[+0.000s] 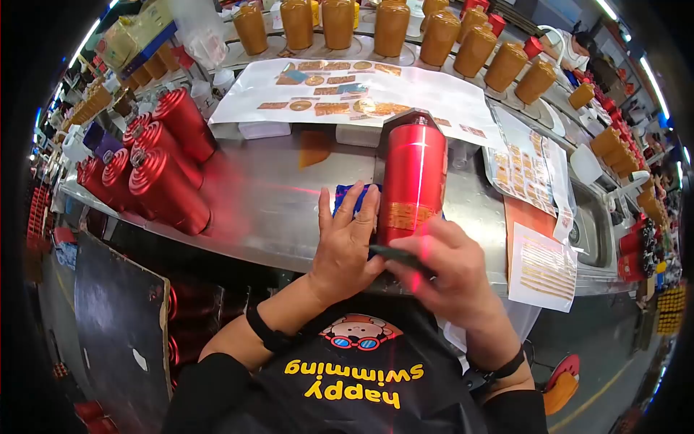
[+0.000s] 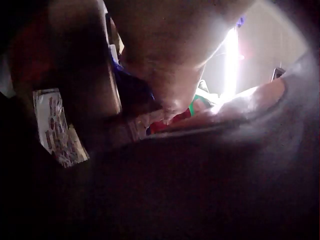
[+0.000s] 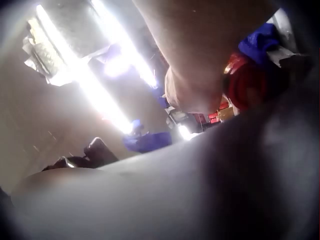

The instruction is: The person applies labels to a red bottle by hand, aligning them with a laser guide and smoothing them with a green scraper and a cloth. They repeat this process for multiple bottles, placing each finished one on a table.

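In the head view a glossy red cylinder (image 1: 414, 166) lies on a dark holder, with a gold patterned strip (image 1: 410, 215) around its near end. The right hand (image 1: 454, 271) grips a dark flat tool (image 1: 402, 256) at that end, just below the strip. Along the cylinder's left side is the left hand (image 1: 345, 246), fingers extended and thumb near the tool; whether it touches the cylinder is unclear. A blue cloth (image 1: 347, 198) shows behind its fingers. Both wrist views are dark or blurred, showing part of the left hand (image 2: 165, 55) and right hand (image 3: 200, 55).
Several red bottles (image 1: 168, 189) stand at the left of the metal table (image 1: 275, 210). Across the back lies a white sheet with gold designs (image 1: 253, 90), with brown jars (image 1: 338, 25) behind it. More strips on paper (image 1: 542, 267) lie at right, near a sink (image 1: 594, 224).
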`<control>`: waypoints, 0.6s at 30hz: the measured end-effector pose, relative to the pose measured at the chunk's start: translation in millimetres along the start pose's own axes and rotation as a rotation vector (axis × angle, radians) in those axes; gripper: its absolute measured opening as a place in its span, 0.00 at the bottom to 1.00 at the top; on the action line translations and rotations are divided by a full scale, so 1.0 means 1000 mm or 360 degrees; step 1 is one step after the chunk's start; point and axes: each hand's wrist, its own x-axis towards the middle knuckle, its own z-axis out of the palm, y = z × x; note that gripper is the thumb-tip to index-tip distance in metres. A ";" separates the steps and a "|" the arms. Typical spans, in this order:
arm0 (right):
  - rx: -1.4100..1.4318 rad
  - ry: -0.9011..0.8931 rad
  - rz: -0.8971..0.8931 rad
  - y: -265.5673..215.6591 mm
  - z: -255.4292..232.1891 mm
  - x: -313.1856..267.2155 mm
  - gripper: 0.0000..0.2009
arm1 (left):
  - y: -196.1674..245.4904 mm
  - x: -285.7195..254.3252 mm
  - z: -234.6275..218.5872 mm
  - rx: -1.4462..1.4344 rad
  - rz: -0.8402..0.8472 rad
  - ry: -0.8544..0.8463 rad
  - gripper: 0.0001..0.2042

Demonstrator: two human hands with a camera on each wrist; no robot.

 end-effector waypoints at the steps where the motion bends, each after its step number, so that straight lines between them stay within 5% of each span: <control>1: -0.0150 0.0146 0.0089 0.003 -0.003 0.000 0.15 | 0.003 0.003 -0.006 -0.0048 0.0009 0.0070 0.45; 3: -0.0465 0.0429 0.0251 0.010 -0.008 0.003 0.15 | 0.008 0.008 -0.013 -0.0151 0.0022 0.0227 0.44; 5: -0.0522 0.0256 0.0088 0.010 0.006 0.004 0.13 | 0.006 0.008 -0.009 -0.0184 0.0058 0.0287 0.45; 7: 0.0029 -0.0160 -0.0029 -0.004 0.001 0.008 0.13 | 0.003 0.008 -0.002 -0.0168 0.0097 0.0358 0.47; 8: 0.0119 -0.0135 0.0057 -0.004 0.002 0.004 0.14 | 0.003 0.007 -0.007 -0.0228 0.0093 0.0304 0.48; 11: -0.0548 0.0260 0.0202 0.013 0.000 0.005 0.16 | 0.006 0.009 -0.005 -0.0293 0.0016 0.0292 0.50; 13: -0.0183 -0.0009 -0.0077 0.006 0.003 0.005 0.15 | 0.006 0.010 -0.001 -0.0184 0.0017 0.0212 0.50; 15: 0.0109 -0.0165 0.0116 -0.002 -0.008 0.000 0.13 | 0.006 0.013 -0.003 -0.0074 0.0071 0.0050 0.50; 18: 0.0170 0.0236 0.0565 0.008 -0.025 -0.023 0.10 | -0.007 0.007 0.005 -0.0431 -0.0063 -0.0068 0.49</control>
